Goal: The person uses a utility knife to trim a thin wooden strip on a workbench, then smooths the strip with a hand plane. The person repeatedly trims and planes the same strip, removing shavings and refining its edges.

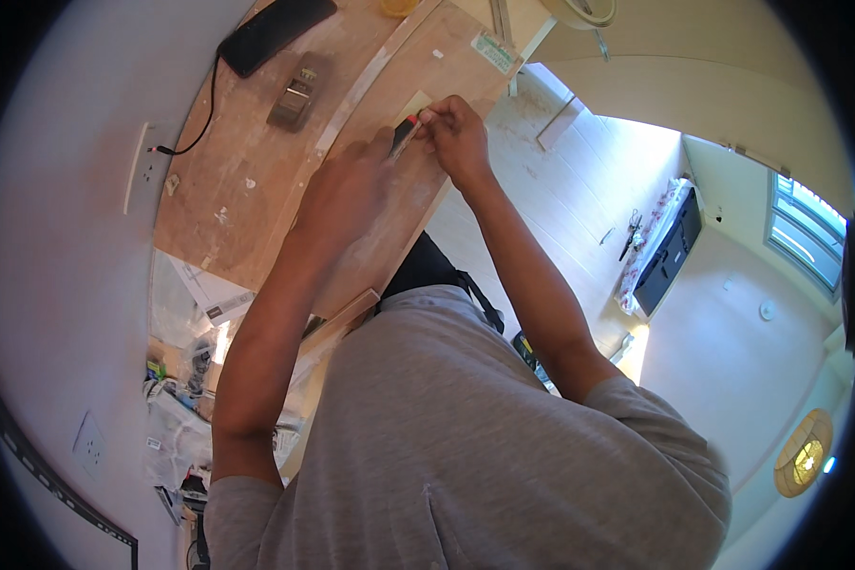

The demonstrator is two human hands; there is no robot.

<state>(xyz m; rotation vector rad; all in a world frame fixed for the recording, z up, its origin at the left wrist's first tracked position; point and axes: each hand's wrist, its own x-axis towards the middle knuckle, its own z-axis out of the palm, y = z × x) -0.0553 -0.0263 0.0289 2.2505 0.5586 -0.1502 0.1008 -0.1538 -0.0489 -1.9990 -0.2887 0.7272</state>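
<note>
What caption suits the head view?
Left hand holds a black-and-red tool near the right hand, over a wooden surface.

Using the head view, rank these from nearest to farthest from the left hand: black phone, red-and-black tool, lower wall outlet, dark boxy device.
From the left hand:
1. Red-and-black tool, in its grasp.
2. Dark boxy device, ahead and to the left.
3. Black phone, beyond that device.
4. Lower wall outlet, far left, low in the picture.

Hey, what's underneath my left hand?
Your left hand is above the wooden tabletop, which shows around it. A black-and-red tool sticks out in front; its other end, and whatever lies directly beneath the hand, are covered.
</note>
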